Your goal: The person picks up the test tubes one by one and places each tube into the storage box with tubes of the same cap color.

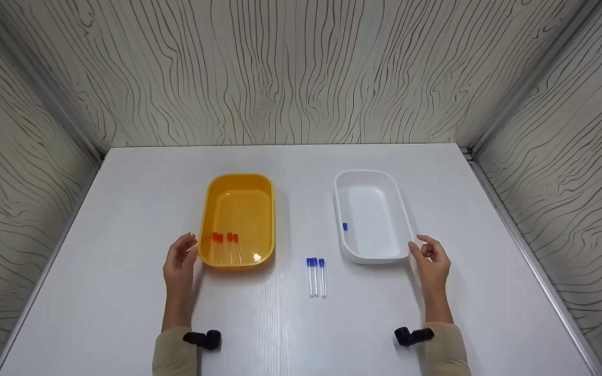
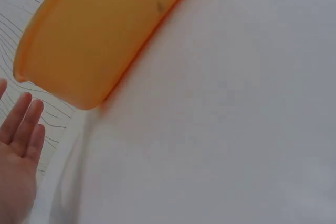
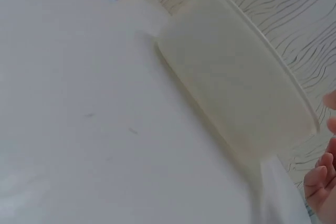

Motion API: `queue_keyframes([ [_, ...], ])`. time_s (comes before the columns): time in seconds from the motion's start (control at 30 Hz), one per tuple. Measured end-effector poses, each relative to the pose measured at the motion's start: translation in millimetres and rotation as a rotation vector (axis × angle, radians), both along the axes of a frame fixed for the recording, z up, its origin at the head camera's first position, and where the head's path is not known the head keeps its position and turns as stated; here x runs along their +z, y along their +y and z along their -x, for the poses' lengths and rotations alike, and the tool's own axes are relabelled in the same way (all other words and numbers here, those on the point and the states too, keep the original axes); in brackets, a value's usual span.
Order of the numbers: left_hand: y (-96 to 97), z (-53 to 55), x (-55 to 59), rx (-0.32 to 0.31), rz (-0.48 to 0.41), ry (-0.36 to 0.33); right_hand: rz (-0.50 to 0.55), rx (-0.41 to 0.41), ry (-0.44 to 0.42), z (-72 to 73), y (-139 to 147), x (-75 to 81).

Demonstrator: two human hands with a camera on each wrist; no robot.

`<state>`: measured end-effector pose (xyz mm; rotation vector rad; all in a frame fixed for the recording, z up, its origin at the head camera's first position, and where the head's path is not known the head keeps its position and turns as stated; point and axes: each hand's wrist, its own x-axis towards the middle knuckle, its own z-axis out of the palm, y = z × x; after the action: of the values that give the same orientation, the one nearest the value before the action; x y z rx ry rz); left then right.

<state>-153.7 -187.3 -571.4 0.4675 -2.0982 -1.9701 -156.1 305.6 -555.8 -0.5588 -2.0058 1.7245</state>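
I see a beige left sleeve [image 1: 173,355], stubby black camera [image 1: 212,340] on its inner edge; right of it, a twin sleeve [image 1: 445,352] and second camera [image 1: 402,336].

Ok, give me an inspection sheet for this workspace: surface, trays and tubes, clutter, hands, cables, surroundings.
Surface: white table
Trays and tubes: yellow tray holding four red-capped tubes; white tray with one blue cap showing; three blue-capped tubes lying on the table
Clutter: nothing seen
Hands: left hand beside the yellow tray, right hand at the white tray's near corner; contact unclear for both
Cables: nothing seen
Surroundings: wood-grain-patterned panels
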Motion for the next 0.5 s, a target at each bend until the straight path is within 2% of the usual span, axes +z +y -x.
queue_keyframes([
  [0.13, 9.2, -7.0, 9.8, 0.093, 0.075, 0.113, 0.087, 0.102, -0.061, 1.7, 9.4, -9.1],
  [0.27, 20.3, -15.1, 22.0, 0.143, 0.151, 0.26, 0.089, 0.238, -0.132, 1.7, 15.5, -11.4],
  [0.37, 29.8, -20.2, 30.8, 0.109, 0.199, 0.376, 0.085, 0.336, -0.167, 2.5, 18.5, -12.8],
  [0.5, 46.0, -26.2, 38.5, -0.012, 0.262, 0.483, 0.132, 0.463, -0.106, 3.8, 20.8, -16.9],
])
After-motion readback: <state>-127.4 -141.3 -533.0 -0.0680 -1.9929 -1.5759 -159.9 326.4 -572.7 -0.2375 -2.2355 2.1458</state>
